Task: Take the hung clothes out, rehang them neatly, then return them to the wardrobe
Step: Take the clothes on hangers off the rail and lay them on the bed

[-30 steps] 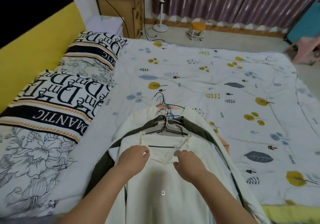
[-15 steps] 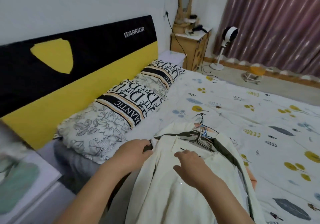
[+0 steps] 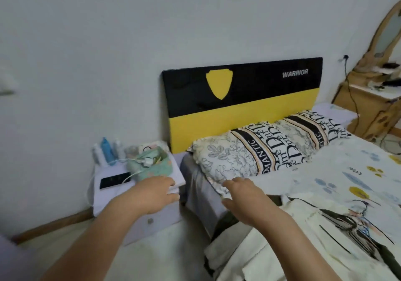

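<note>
Both the left hand (image 3: 152, 193) and right hand (image 3: 245, 196) hover loose-fingered, holding nothing, the pile of hung clothes (image 3: 303, 237) lies at the bed's (image 3: 358, 161) near edge, and a green pouch (image 3: 152, 163) with a white charger inside sits on the nightstand (image 3: 112, 193).

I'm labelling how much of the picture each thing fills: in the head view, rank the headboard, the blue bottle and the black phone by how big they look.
1. Headboard, by far.
2. Black phone on the bedside table.
3. Blue bottle, blurred, so its place behind the phone is unsure.
</note>
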### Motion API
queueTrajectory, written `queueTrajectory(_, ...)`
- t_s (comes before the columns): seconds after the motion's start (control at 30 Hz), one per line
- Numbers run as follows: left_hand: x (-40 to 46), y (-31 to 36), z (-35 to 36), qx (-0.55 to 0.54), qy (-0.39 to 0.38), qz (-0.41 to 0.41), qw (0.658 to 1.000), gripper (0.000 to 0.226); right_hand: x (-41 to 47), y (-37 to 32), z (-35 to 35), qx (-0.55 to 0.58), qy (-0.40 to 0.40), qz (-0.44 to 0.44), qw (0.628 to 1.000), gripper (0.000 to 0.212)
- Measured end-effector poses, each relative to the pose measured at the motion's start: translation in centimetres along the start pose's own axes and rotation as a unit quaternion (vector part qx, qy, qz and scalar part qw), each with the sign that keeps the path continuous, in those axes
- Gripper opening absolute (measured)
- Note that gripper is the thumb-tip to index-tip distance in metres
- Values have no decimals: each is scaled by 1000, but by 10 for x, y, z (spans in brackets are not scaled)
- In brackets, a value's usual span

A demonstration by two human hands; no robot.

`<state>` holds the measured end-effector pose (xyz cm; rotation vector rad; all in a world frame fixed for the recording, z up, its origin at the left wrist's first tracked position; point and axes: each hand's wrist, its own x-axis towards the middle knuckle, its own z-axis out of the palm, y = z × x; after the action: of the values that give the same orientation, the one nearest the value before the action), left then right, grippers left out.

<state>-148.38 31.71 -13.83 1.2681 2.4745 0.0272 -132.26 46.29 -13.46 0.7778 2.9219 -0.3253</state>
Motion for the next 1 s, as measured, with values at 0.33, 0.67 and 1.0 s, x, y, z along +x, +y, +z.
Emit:
queueTrajectory(0.33, -141, -194, -24, -26, 40, -159, 986, 50, 43, -229, 12, -30, -41, -181, 982, 44)
queueTrajectory(0.67, -301, -348, -28, -131, 97, -326, 931, 59, 40, -457, 35, -51, -61, -405, 911, 40)
queueTrajectory(1.0, -439, -414, -25, -182, 181, -538, 803, 57, 37, -629, 39, -17, -53, -620, 783, 41)
